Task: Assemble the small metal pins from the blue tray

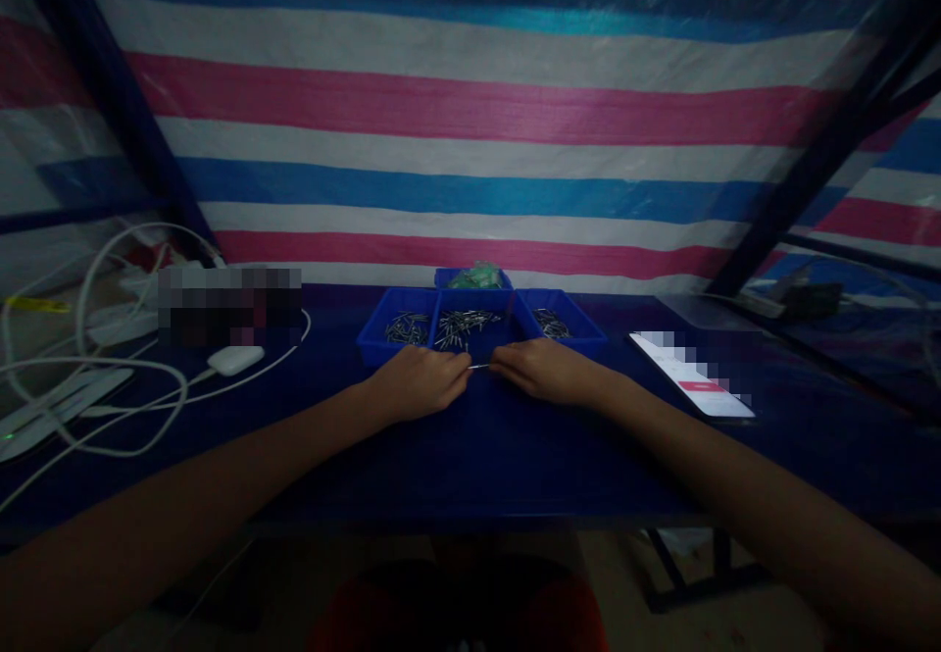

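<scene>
From my remote seat, the biggest thing in the head view is a striped sheet (477, 123) behind a dark blue table (470, 466). On the table I've got blue bins (372, 324) grouped together just beyond the hands, and a lit phone (691, 377) well off to the right. Both my hands are pinched narrow, fingertips facing each other: the left hand (422, 380) and the right hand (544, 370) each hold one end of a thin metal piece (479, 367). It bridges the small gap between them, roughly level, just on the near side of the middle bin. Piles of loose metal bits (463, 324) lie in three bins past my knuckles. Pretty dark, so the piece's exact shape, can't tell.
</scene>
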The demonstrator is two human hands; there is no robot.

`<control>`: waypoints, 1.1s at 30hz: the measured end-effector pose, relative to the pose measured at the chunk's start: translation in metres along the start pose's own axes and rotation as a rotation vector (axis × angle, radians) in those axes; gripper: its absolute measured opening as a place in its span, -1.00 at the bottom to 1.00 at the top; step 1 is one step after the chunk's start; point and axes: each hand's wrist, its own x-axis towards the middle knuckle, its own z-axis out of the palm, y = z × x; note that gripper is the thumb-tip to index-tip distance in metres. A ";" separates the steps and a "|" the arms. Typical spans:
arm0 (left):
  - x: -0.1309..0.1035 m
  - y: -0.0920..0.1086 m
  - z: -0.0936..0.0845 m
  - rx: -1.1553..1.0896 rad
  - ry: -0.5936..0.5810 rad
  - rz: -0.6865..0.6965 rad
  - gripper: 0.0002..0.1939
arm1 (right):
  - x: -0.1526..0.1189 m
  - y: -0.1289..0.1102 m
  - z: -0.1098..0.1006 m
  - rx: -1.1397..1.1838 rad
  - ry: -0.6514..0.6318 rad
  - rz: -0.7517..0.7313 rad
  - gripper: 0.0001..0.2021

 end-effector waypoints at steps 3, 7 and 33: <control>0.000 0.001 -0.001 -0.007 0.000 0.001 -0.75 | 0.000 -0.001 -0.001 0.007 -0.001 -0.006 -0.75; 0.001 0.001 -0.001 -0.005 -0.001 0.003 -0.76 | -0.001 -0.002 -0.004 0.020 -0.029 -0.018 -0.79; -0.001 -0.002 0.004 -0.021 0.000 0.042 -0.75 | -0.002 0.000 -0.004 -0.037 0.014 0.015 -0.89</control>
